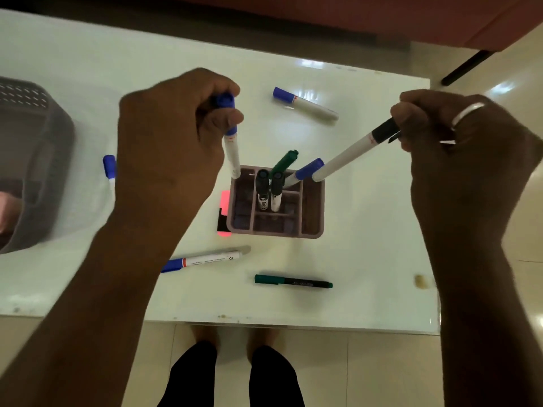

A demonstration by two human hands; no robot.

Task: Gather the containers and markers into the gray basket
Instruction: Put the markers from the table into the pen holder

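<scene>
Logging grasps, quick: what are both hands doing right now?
Left hand: closed on a blue-capped marker, tip at the organizer.
Right hand: closed on a black-capped marker.

The gray basket (32, 160) is cut off by the left edge and blurred. The left hand (170, 136) hides most of a blue-capped marker (109, 167) beside it. Under the pink organizer (311, 214), a pink-and-black item (224, 212), perhaps a card, is mostly hidden.

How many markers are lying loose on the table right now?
4: blue-capped marker far side, blue-capped one partly hidden by left arm, blue-capped near marker, green marker.
</scene>
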